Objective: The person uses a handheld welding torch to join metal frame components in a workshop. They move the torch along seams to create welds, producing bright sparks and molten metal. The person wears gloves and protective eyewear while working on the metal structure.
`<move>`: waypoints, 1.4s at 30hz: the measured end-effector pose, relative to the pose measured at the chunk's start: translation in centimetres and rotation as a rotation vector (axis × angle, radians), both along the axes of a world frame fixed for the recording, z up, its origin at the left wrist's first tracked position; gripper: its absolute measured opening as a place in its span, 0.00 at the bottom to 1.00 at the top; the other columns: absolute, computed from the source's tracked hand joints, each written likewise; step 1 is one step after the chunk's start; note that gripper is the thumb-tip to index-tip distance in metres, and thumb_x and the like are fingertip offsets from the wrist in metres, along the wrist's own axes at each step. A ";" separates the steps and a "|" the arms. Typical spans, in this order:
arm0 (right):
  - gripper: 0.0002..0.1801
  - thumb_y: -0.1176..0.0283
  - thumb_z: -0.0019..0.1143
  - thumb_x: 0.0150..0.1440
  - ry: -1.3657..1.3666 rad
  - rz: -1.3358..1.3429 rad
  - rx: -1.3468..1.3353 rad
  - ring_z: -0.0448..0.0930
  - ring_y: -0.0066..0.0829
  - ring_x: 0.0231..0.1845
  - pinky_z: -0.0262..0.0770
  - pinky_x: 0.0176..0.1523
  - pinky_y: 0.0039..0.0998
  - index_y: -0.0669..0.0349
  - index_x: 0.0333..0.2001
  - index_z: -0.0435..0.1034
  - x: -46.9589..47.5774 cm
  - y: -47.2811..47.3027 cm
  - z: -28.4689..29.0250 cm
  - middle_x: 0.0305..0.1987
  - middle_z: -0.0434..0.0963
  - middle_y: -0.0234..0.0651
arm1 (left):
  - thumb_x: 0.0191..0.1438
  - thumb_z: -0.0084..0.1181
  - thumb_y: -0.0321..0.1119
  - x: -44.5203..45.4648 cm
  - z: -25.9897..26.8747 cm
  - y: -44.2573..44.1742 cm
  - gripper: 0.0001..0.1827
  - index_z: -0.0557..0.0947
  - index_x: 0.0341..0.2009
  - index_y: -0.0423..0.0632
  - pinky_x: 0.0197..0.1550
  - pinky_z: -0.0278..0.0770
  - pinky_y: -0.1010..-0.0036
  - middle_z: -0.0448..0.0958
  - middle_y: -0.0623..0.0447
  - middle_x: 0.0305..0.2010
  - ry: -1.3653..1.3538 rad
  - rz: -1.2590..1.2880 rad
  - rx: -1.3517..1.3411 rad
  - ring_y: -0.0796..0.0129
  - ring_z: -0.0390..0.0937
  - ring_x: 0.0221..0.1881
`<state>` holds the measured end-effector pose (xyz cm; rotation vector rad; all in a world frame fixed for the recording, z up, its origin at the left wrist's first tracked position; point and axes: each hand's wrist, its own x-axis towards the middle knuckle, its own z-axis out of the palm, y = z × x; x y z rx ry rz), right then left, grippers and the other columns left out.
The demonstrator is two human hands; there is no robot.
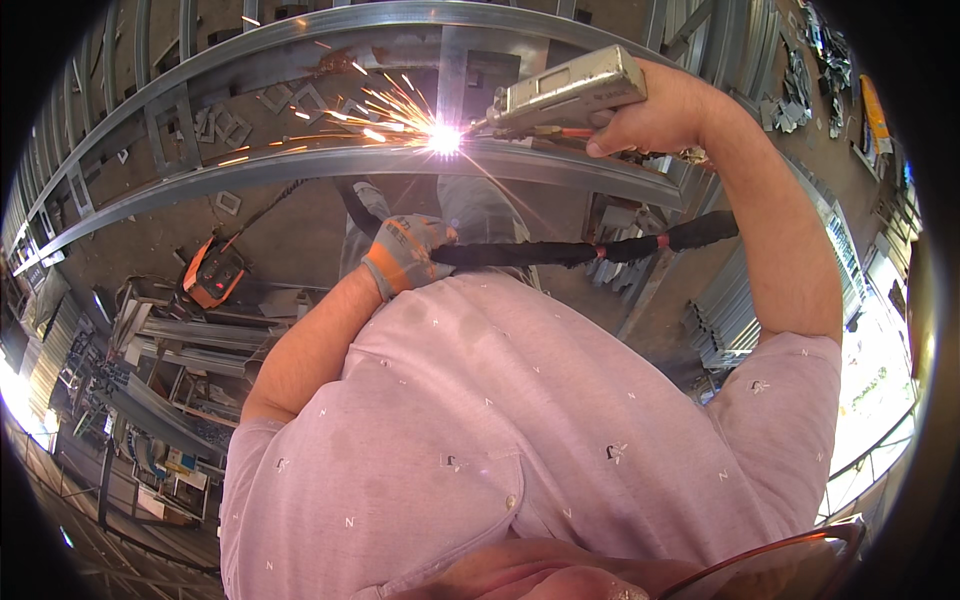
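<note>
My bare right hand grips a worn, metal-bodied hand-held welding gun, its nozzle pointing left. A glaring white-violet weld spot burns at the nozzle tip, and orange sparks fly off to the left. The glare hides the exact joint, where an upright square steel tube meets the near steel rail of a long metal frame. Low by my waist, my left hand, in a grey and orange work glove, is closed around a black-sleeved cable. The cable stretches right, passing behind my right forearm.
The frame's far rail runs beyond the weld. Square metal plates lie on the floor. An orange and black machine stands at left. Stacked metal sections are at right, with metal scraps farther off.
</note>
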<state>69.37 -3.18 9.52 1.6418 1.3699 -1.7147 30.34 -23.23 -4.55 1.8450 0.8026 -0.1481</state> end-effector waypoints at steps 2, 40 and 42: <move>0.38 0.78 0.84 0.48 0.001 -0.004 0.005 0.85 0.31 0.58 0.80 0.66 0.34 0.60 0.65 0.79 0.2 -0.1 -0.2 0.59 0.89 0.38 | 0.51 0.74 0.47 0.1 0.2 0.2 0.25 0.89 0.54 0.56 0.52 0.85 0.55 0.88 0.50 0.46 -0.033 0.025 -0.011 0.51 0.87 0.51; 0.35 0.76 0.84 0.48 0.082 -0.106 0.087 0.87 0.33 0.51 0.85 0.58 0.40 0.59 0.63 0.82 7.4 -3.4 1.8 0.54 0.91 0.38 | 0.52 0.75 0.51 4.9 0.2 0.2 0.26 0.89 0.55 0.59 0.51 0.84 0.56 0.89 0.48 0.45 -0.076 0.018 -0.103 0.48 0.87 0.47; 0.37 0.78 0.84 0.48 0.065 -0.111 0.057 0.87 0.33 0.54 0.83 0.61 0.39 0.59 0.64 0.81 7.2 -3.3 2.0 0.56 0.90 0.38 | 0.53 0.75 0.52 5.1 0.5 0.4 0.26 0.89 0.55 0.59 0.51 0.84 0.56 0.89 0.48 0.46 -0.073 0.002 -0.088 0.49 0.88 0.47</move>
